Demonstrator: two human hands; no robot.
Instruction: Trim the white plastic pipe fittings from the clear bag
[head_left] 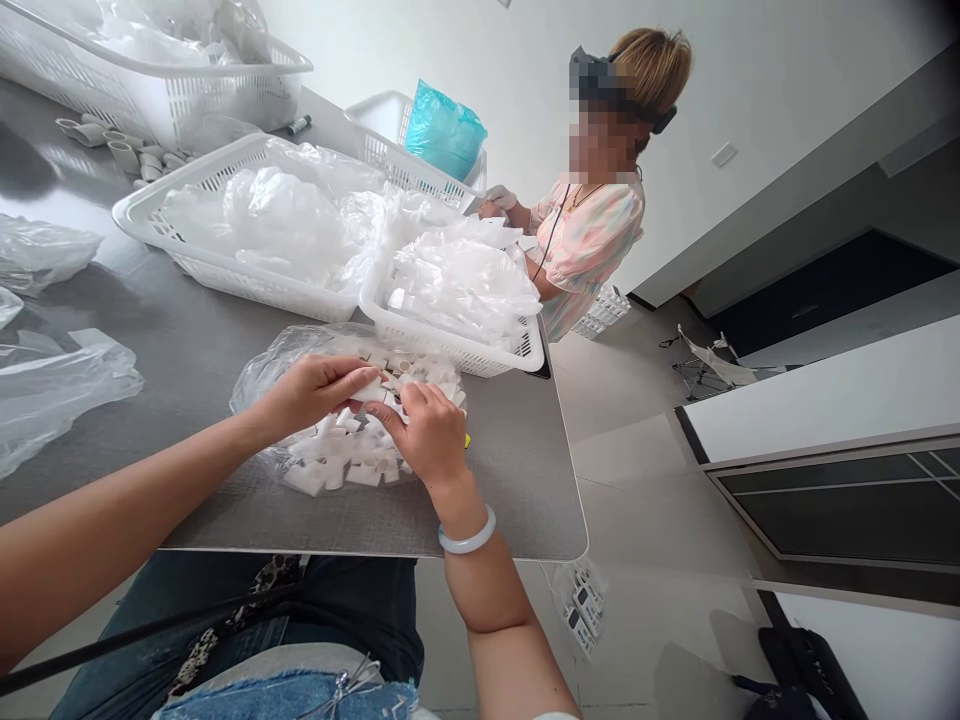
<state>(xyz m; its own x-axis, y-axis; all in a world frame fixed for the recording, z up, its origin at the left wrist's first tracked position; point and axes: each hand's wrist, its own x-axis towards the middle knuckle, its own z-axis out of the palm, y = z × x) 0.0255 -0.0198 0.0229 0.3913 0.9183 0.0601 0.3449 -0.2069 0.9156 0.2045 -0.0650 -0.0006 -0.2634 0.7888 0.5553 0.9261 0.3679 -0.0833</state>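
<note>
My left hand point(330, 384) holds a small white plastic pipe fitting point(370, 389) between thumb and fingers, above a clear plastic bag point(259, 362) on the table. My right hand point(433, 432) meets it from the right, thumb near the fitting and fingers curled. Something thin and dark shows by those fingertips, too small to name. A yellow tip point(468, 440) peeks out beside the right hand; whether it belongs to a held tool I cannot tell. Beneath both hands, many similar white fittings point(330, 468) lie heaped in the bag.
White baskets filled with clear bags, one basket point(247, 285) and a smaller one point(457, 340), stand behind the pile. Grey pipe pieces point(124, 155) lie at the back left. Loose plastic bags point(60, 385) rest at left. A co-worker point(592, 240) stands beyond the table's right end.
</note>
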